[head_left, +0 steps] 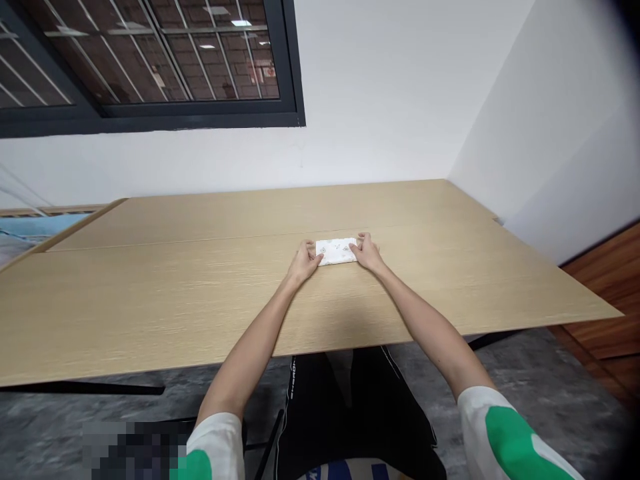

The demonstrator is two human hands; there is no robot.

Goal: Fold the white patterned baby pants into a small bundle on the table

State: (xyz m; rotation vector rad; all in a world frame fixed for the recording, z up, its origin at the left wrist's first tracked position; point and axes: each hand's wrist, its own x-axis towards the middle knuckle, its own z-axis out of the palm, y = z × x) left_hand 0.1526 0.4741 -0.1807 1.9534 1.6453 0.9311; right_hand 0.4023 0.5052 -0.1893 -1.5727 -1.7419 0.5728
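Our left hand and right hand, half closed, grip the short ends of a folded white cloth; it lies flat on the wooden table, between them.

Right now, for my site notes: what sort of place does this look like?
Probably an office or workroom: a long pale wood-laminate table, a dark-framed window and plain white walls.

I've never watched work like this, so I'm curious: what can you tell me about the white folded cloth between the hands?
The white folded cloth is a flat, soft-looking rectangle, longer from side to side, printed with small greenish motifs. It lies on the pale wood-grain table, just by a seam crossing the top. The left hand rests on its left end, the right hand on its right end.
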